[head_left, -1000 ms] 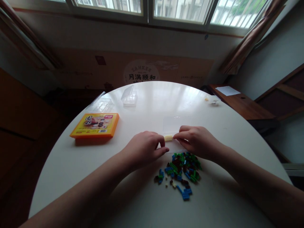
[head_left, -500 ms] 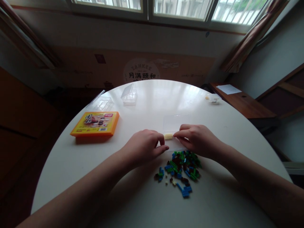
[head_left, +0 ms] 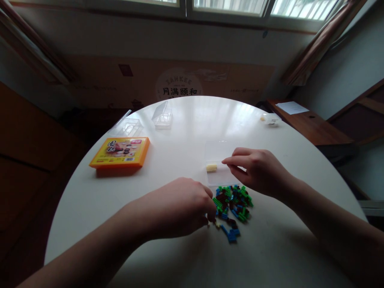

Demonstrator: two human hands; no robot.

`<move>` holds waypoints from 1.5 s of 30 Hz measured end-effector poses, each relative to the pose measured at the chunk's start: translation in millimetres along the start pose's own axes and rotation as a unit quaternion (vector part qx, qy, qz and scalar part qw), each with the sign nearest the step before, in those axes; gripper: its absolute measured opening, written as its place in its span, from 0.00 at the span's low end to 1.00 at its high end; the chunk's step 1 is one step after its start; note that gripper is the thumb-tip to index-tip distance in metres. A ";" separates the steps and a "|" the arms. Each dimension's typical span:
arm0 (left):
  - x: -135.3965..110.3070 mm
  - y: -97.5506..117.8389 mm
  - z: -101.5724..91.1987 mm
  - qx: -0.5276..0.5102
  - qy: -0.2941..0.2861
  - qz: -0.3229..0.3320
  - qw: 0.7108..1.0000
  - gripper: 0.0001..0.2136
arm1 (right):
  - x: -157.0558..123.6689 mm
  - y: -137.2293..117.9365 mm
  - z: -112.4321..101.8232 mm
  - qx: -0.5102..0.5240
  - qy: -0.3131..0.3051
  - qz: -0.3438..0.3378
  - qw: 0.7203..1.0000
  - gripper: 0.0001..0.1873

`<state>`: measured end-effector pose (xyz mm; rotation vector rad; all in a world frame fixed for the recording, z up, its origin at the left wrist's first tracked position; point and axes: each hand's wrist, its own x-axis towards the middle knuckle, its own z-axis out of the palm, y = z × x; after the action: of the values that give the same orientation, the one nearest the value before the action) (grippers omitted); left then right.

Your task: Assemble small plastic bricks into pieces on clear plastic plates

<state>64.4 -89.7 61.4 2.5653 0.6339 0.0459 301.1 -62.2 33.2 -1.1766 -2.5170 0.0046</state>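
My left hand (head_left: pixel 192 208) is reaching down at the left edge of a pile of small building blocks (head_left: pixel 235 202) in green, blue and dark brown. Its fingertips are drawn together over the tabletop, and whatever is between them is hidden. A tiny cream block (head_left: pixel 209 225) shows just below those fingertips. My right hand (head_left: pixel 256 170) is at the right side of a shallow clear plastic box (head_left: pixel 223 176), index finger stretched along its far edge and thumb apart from it. Inside the box, at the left end, a row of cream blocks (head_left: pixel 211 168) lies lined up.
An orange and yellow board-game box (head_left: pixel 121 153) lies on the left of the round white table (head_left: pixel 177 152). Behind it stand two open clear cases, one (head_left: pixel 129 127) nearer the edge, another (head_left: pixel 163 119) farther right. A small clear packet (head_left: pixel 271 119) sits at the far right.
My left hand has moved from the cream row down to the loose blocks. My right hand has shifted slightly right and away from the row, with its finger and thumb farther apart.
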 end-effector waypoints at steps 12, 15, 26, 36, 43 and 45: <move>3.0 -3.8 9.6 0.013 -0.022 0.001 1.000 0.08 | -1.7 -10.5 -14.8 0.041 0.115 -0.023 0.992 0.13; 2.7 -5.0 6.7 -0.022 -0.013 0.000 1.000 0.07 | -2.5 -8.6 -15.3 0.047 0.130 -0.027 0.990 0.12; 10.4 -27.9 0.1 -0.363 0.220 -0.176 0.888 0.08 | -4.7 -19.2 -9.5 0.140 0.212 -0.114 0.961 0.11; 15.6 -20.7 6.8 -0.526 0.187 -0.171 0.812 0.09 | -3.5 -26.8 -5.2 0.166 0.164 -0.142 0.962 0.11; 15.1 -21.6 6.2 -0.538 0.167 -0.162 0.810 0.11 | -3.0 -29.9 -9.6 0.192 0.170 -0.152 0.955 0.08; 15.6 -20.9 6.2 -0.542 0.165 -0.158 0.809 0.11 | -2.6 -30.2 -9.6 0.199 0.172 -0.150 0.953 0.08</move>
<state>70.3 -69.5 44.8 1.3234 0.8286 0.5760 283.3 -85.3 45.9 -0.5744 -2.2182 0.2018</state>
